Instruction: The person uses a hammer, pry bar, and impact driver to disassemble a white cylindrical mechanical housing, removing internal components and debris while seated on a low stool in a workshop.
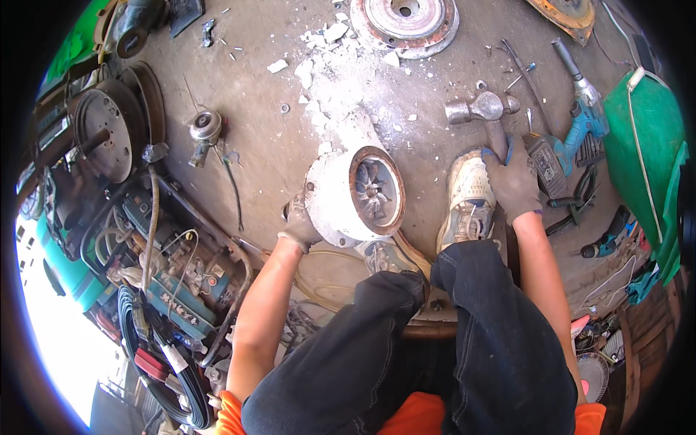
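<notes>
A white, round pump housing [330, 190] with a rusty rim and a bladed impeller [372, 190] inside stands tilted on the floor in front of my left shoe. My left hand [301, 220], in a grey glove, is closed on its left side. In my gloved right hand [513, 177] is a ball-peen hammer [487, 109], gripped by its handle, with the head pointing away from me beside my right shoe [467, 196]. The hammer head is apart from the housing. Fingertips of my left hand are partly hidden by the housing.
White broken chips [335, 32] and powder lie beyond the housing, near a round flanged plate [406, 22]. At right are a blue cordless power tool [580, 123], a drill [605, 235] and a green sack [641, 145]. Machine parts [174, 283] and coiled black hose [138, 341] crowd the left.
</notes>
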